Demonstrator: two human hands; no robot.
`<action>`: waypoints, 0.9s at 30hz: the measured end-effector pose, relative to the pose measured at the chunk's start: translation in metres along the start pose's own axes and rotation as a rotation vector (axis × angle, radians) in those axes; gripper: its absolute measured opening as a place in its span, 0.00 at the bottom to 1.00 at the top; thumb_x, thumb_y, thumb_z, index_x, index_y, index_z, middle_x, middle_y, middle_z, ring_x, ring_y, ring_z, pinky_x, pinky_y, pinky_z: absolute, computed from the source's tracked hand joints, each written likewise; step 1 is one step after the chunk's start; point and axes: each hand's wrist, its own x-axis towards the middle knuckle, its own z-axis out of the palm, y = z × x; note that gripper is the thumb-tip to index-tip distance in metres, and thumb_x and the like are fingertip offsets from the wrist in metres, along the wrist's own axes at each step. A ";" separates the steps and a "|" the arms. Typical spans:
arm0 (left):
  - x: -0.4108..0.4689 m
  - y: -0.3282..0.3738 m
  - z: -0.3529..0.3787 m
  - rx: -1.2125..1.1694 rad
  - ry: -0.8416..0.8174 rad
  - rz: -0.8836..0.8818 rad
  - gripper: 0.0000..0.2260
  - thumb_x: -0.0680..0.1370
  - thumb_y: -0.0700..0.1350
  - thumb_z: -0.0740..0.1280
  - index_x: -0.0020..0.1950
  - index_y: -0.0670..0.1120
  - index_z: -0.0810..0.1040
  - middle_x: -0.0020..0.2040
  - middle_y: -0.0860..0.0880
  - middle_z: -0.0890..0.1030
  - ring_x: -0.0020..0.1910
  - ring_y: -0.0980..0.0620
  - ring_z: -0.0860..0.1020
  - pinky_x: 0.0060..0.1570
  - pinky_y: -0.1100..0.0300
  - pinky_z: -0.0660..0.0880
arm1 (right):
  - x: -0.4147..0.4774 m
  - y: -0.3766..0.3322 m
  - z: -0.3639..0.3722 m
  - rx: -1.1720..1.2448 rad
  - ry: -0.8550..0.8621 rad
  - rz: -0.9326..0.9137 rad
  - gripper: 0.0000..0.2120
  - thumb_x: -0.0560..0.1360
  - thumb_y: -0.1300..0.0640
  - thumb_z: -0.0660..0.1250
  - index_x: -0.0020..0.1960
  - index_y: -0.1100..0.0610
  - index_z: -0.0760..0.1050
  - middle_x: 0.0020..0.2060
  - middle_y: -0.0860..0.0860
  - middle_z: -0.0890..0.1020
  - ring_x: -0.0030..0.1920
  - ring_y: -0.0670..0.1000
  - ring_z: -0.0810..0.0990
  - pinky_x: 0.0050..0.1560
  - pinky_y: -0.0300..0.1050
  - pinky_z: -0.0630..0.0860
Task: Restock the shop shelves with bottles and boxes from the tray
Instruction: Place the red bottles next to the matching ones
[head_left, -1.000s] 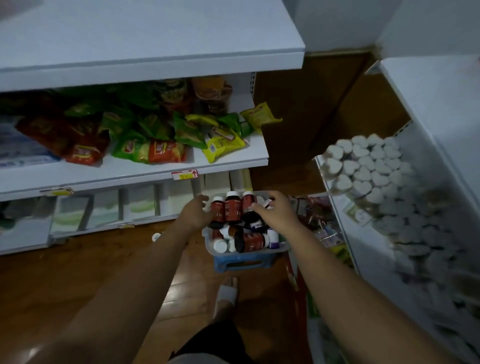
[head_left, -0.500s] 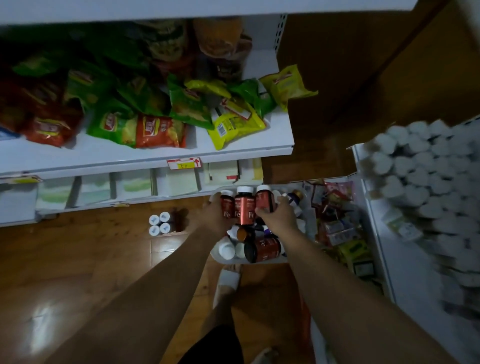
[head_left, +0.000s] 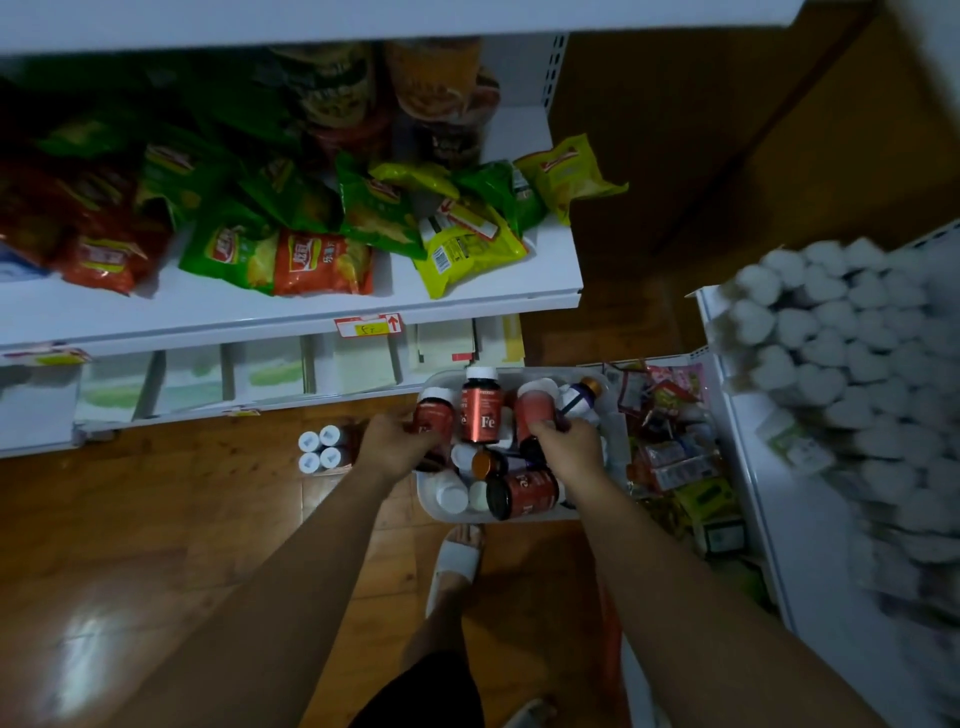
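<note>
Three upright red bottles (head_left: 480, 413), four floor bottles (head_left: 330, 457)

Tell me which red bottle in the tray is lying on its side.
The red bottle at the near edge of the tray, black cap pointing left; the others stand upright.

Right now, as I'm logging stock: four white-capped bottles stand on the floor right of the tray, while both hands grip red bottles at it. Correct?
Not quite. The head view shows the four white-capped bottles on the floor left of the tray, not right. The left hand and right hand do grip red bottles at it.
</note>
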 end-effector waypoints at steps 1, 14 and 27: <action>-0.010 0.005 -0.006 -0.109 -0.023 0.000 0.08 0.72 0.35 0.78 0.46 0.46 0.85 0.45 0.40 0.88 0.45 0.38 0.87 0.45 0.45 0.86 | -0.006 0.001 -0.005 0.060 0.006 0.010 0.11 0.78 0.46 0.71 0.49 0.54 0.82 0.45 0.54 0.85 0.46 0.54 0.84 0.52 0.52 0.81; -0.134 0.150 0.004 -0.763 -0.890 0.260 0.35 0.66 0.42 0.80 0.72 0.41 0.77 0.66 0.33 0.77 0.64 0.35 0.77 0.63 0.41 0.77 | -0.179 -0.033 -0.144 1.224 -0.195 -0.201 0.19 0.76 0.62 0.67 0.67 0.63 0.74 0.62 0.65 0.80 0.62 0.63 0.82 0.61 0.58 0.80; -0.379 0.266 0.166 -0.546 -1.270 0.458 0.36 0.63 0.56 0.84 0.67 0.41 0.82 0.60 0.39 0.84 0.53 0.44 0.85 0.52 0.48 0.84 | -0.416 0.015 -0.318 1.219 0.253 -0.719 0.24 0.75 0.57 0.73 0.67 0.68 0.77 0.62 0.67 0.82 0.61 0.62 0.83 0.65 0.60 0.78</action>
